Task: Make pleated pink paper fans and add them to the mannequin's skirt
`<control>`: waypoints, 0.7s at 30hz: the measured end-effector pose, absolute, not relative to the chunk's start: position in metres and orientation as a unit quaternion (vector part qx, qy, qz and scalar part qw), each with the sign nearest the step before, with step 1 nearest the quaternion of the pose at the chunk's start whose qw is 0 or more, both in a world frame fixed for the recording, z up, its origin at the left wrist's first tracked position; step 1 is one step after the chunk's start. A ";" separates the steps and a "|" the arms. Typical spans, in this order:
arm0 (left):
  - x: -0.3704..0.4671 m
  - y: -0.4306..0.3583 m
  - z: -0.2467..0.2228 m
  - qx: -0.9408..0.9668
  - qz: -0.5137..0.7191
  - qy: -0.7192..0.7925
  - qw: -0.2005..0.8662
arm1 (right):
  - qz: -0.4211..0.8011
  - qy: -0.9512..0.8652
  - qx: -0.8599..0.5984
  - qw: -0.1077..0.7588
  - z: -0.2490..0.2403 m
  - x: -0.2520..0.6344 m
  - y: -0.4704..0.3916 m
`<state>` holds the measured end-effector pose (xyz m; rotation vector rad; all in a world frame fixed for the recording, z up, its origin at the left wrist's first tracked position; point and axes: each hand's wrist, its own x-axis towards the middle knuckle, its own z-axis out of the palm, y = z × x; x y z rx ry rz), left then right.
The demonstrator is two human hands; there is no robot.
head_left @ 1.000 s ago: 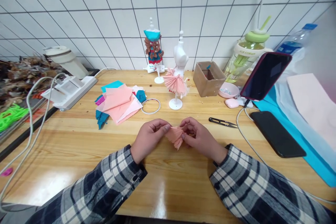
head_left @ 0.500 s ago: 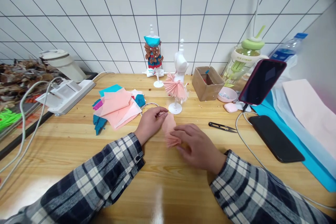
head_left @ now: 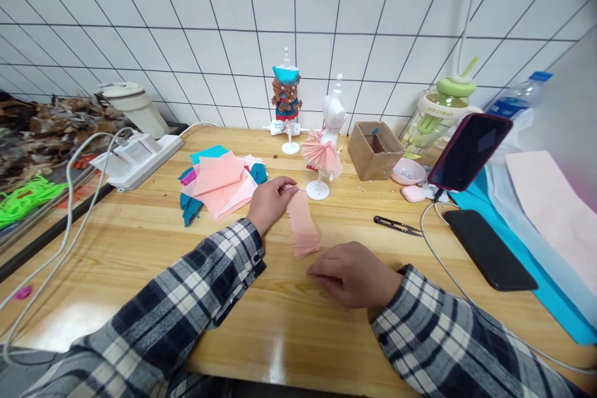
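A strip of pink pleated crepe paper lies on the wooden table with a frayed left edge. My left hand pinches its far end, thumb against fingers. Below the strip's near end, my right hand rests low over the table, fingers pressed together and apart from the paper. Whether anything sits between those fingertips is hidden. Just beyond the strip stands a white mini dress form on a round base, wearing a fanned pink paper skirt.
Left of my hands lie pink paper sheets with blue scraps. Behind stands a second dress form in brown and turquoise. Rightward are a cardboard box, thread snips, a black phone, a cable and a propped phone.
My right hand has come off the strip and moved slightly down, its fingers closing. The strip's near end now lies flatter. My left hand keeps its pinch. The camera view has shifted left.
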<state>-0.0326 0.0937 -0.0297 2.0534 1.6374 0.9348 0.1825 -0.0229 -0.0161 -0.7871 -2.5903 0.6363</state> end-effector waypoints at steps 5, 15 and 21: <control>-0.034 0.093 -0.032 0.729 0.333 0.572 0.175 | 0.158 -0.913 -0.299 0.228 -0.011 0.181 -0.021; -0.037 0.097 -0.034 0.742 0.300 0.584 0.137 | 0.157 -0.917 -0.281 0.235 -0.018 0.180 -0.025; -0.038 0.100 -0.038 0.735 0.306 0.592 0.124 | 0.118 -0.934 -0.300 0.152 -0.014 0.180 -0.020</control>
